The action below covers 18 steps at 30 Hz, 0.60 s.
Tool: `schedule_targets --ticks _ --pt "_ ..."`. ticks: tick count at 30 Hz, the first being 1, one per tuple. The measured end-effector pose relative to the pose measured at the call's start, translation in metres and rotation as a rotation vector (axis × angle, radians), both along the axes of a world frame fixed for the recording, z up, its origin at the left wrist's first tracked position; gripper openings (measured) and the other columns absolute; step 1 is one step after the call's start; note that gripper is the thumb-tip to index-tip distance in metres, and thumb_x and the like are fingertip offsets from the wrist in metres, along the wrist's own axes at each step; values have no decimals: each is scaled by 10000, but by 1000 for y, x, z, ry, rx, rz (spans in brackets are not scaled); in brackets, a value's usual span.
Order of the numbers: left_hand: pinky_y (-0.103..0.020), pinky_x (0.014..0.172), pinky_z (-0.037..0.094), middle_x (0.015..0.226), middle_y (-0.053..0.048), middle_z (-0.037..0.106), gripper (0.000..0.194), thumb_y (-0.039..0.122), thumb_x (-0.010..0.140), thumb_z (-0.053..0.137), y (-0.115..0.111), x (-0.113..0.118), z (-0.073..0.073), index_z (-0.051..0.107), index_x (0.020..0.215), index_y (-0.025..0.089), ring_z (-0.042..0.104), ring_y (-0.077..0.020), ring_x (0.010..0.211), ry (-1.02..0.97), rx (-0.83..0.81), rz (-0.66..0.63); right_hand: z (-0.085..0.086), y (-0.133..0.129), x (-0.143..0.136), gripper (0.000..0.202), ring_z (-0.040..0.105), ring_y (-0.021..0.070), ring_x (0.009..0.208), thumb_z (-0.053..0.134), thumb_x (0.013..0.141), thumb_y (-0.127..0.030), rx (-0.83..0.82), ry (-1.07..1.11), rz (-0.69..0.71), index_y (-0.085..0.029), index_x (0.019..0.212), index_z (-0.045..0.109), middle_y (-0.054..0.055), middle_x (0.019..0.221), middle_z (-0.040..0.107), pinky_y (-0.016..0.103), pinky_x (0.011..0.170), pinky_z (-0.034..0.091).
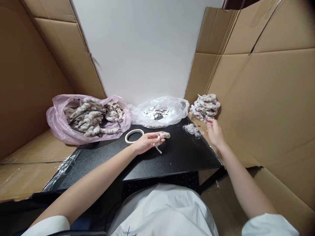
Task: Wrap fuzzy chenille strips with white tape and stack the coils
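Observation:
My left hand (146,142) is closed round a short fluffy cream-and-brown cord (162,135), with a thin pale end hanging below the fingers. It is above the black tabletop (147,167). On the right, my right hand (215,132) has its fingers pinched together just in front of a heap of mottled furry cords (206,106). Whether the fingertips touch the heap or hold anything small, I cannot make out. Beside that hand lies a tuft of loose fluff (192,130).
A roll of tape (134,136) lies near my left hand. Behind it stands a pink plastic bag (57,121) of furry cords with black strands. A clear plastic bag (177,109) holds small white and metal pieces. Cardboard walls (275,105) rise on both sides.

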<state>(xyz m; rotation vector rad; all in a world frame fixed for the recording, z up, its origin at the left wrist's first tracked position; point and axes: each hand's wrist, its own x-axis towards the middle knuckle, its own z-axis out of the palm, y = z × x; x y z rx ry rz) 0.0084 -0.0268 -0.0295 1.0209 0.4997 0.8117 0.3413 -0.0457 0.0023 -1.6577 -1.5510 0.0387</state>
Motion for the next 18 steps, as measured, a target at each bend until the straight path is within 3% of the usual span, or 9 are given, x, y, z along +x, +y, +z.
schedule_targets --ticks 2,4,6,10,18 --pt "-266 781 453 1033 -130 705 425 160 673 791 -1 1 -1 695 1086 132 651 -171 885 51 22 33 5 -16 -42 334 603 227 911 328 947 -392 44 28 198 -176 1072 550 125 1051 653 320 767 452" --pt "-274 788 457 1025 -119 715 461 177 633 818 -1 2 -2 700 1078 147 662 -172 868 88 49 74 5 -28 -81 332 604 195 797 369 940 -441 -14 -3 413 -189 912 583 78 891 666 281 699 439" --pt "-292 818 462 1041 -110 716 492 186 608 832 0 2 -3 699 1081 158 670 -179 870 113 89 109 0 -33 -109 332 583 165 693 398 934 -443 -62 -48 528 -191 792 560 43 775 647 254 628 404" --pt "-320 833 482 1054 -111 717 529 196 603 829 3 2 -6 684 1110 155 677 -207 895 149 166 150 -14 -28 -130 320 582 153 665 427 923 -417 -67 -127 504 -190 723 530 25 725 634 241 600 361" --pt "-337 834 505 1040 -116 722 542 201 591 831 1 4 -6 683 1109 144 688 -226 896 165 182 154 -22 -23 -124 310 605 159 693 439 918 -415 -90 -175 451 -195 727 546 29 749 656 237 615 357"
